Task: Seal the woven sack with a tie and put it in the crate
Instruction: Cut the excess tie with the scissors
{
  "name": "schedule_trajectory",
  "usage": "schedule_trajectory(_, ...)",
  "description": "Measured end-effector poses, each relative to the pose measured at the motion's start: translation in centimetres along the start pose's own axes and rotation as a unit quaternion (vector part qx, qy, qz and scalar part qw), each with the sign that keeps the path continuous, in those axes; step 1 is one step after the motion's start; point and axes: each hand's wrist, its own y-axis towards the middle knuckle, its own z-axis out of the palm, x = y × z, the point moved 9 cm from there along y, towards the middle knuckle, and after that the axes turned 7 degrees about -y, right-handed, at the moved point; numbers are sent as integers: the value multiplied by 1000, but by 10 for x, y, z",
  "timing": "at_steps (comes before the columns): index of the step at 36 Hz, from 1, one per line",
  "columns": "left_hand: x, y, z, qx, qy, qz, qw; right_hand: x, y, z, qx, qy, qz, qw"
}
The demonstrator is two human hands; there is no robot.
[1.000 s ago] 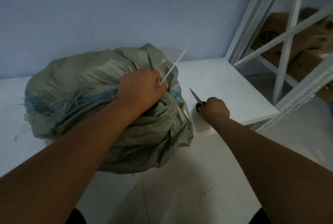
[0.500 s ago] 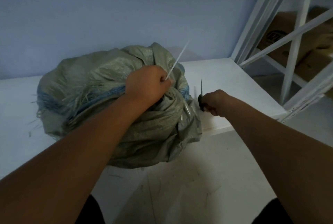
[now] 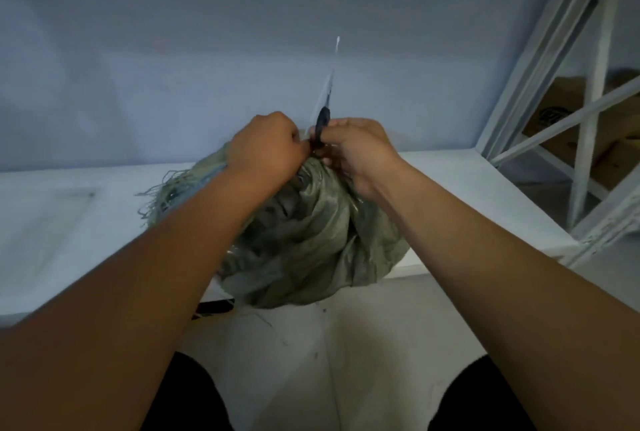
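Note:
A bulging grey-green woven sack sits on the low white platform, its frayed mouth bunched at the top. My left hand grips the gathered neck in a fist. A thin white tie sticks straight up from the neck. My right hand holds black-handled scissors upright, blades pointing up alongside the tie. Whether the blades touch the tie is blurred. No crate is in view.
A white metal shelf frame stands at the right with cardboard boxes behind it. A pale blue wall backs the platform. A dark object lies under the platform's front edge. My knees show at the bottom.
My right hand lifted the scissors off the platform and brought them up beside the tie at the sack's neck. The view shifted so the sack sits centred; my left hand kept its grip.

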Motion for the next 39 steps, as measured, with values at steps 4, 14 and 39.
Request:
schedule_trajectory(4, 10, -22, -35, 18, 31, -19, 999, 9, -29, 30, -8, -29, -26, 999)
schedule_trajectory(14, 32, -79, -64, 220, -191, -121, 949, 16, -92, 76, 96, -8, -12, 995)
schedule_trajectory(39, 47, -40, -102, 35, 50, -3, 998, 33, -92, 53, 117, -329, -188, 918)
